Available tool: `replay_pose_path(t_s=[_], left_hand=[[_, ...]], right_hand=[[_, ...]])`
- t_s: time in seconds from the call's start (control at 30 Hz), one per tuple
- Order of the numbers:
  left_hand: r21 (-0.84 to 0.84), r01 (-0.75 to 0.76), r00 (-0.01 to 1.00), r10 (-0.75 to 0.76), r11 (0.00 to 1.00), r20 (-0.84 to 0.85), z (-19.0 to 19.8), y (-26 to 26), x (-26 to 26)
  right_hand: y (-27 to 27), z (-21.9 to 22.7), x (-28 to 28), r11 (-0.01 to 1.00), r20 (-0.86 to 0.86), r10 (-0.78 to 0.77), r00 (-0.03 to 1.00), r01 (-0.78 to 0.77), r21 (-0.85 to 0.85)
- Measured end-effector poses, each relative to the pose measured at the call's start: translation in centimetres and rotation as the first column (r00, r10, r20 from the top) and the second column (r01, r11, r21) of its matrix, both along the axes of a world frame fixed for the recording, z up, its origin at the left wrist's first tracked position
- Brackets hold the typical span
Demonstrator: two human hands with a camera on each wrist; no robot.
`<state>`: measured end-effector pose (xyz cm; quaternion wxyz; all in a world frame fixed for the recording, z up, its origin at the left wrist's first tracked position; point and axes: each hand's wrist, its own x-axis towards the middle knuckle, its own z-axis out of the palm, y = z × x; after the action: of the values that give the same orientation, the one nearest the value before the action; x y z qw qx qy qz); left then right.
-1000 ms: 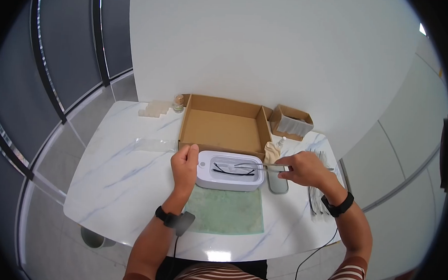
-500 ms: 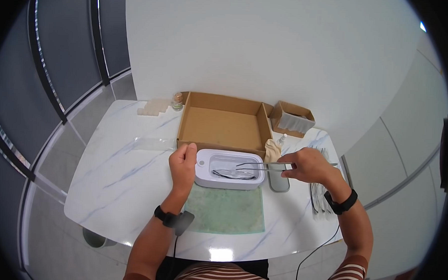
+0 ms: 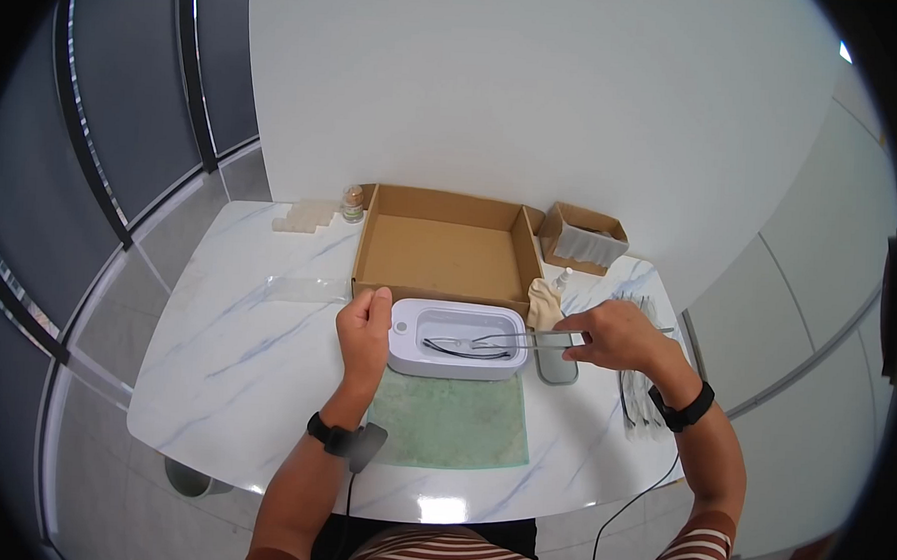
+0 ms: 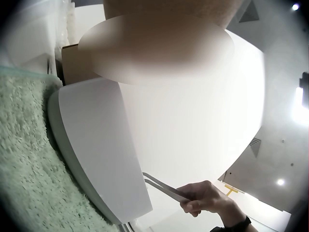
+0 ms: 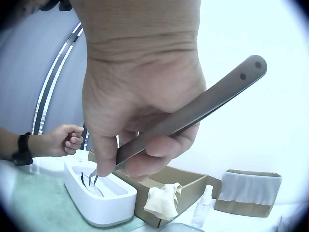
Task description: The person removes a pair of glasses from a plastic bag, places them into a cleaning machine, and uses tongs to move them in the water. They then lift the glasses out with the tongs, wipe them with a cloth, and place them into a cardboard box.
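Note:
A white ultrasonic cleaner (image 3: 400, 358) holds a pair of dark-framed glasses (image 3: 465, 354) in its long basin. My right hand (image 3: 614, 334) grips metal tweezers (image 5: 207, 99) between thumb and fingers, reaching in from the right. Slightly apart, the tweezers' tips are down in the basin and overlap the glasses in the head view. My left hand (image 3: 364, 331) is raised by the cleaner's left end, its fingers curled in with nothing in them. The right wrist view also shows this curled left hand (image 5: 65, 140).
Under the cleaner's front lies a green cloth (image 3: 452, 425). Behind stands a shallow cardboard box (image 3: 445, 255). To the right are a grey-green tray (image 3: 557, 370), a cream cloth (image 3: 545, 304), a spray bottle (image 5: 202, 208), a small carton (image 3: 590, 251) and several bagged items (image 3: 643, 409).
The tweezers' tips have spread from close together, then come lower to the glasses. The glasses have turned and tilted a little in the basin. My left hand stays almost still.

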<state>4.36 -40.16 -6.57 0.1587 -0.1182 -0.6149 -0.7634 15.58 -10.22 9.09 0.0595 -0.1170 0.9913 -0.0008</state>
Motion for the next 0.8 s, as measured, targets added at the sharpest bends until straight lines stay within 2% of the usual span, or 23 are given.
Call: replay_pose_path(t_s=[0.27, 0.4, 0.6, 0.67, 0.8], left_hand=[[-0.012, 0.021, 0.999, -0.021, 1.0, 0.031, 0.1, -0.2, 0.2], [-0.016, 0.016, 0.999, -0.015, 1.0, 0.035, 0.0, -0.2, 0.0], [0.004, -0.003, 1.0, 0.003, 1.0, 0.017, -0.2, -0.1, -0.2], [-0.001, -0.005, 1.0, 0.005, 1.0, 0.016, -0.2, -0.1, -0.1], [-0.028, 0.013, 0.999, -0.012, 1.0, 0.038, 0.0, -0.3, 0.0]], right_hand=[[0.2, -0.5, -0.4, 0.999, -0.012, 0.029, 1.0, -0.029, 0.042], [0.4, -1.1, -1.2, 0.999, -0.039, 0.031, 0.999, -0.031, 0.01], [0.5, -0.6, -2.0, 1.0, 0.012, 0.018, 1.0, -0.018, 0.017], [0.5, 0.0, -2.0, 0.998, 0.078, -0.045, 0.996, 0.048, -0.034], [0.5, 0.4, -1.8, 0.996, 0.089, -0.07, 0.994, 0.074, -0.043]])
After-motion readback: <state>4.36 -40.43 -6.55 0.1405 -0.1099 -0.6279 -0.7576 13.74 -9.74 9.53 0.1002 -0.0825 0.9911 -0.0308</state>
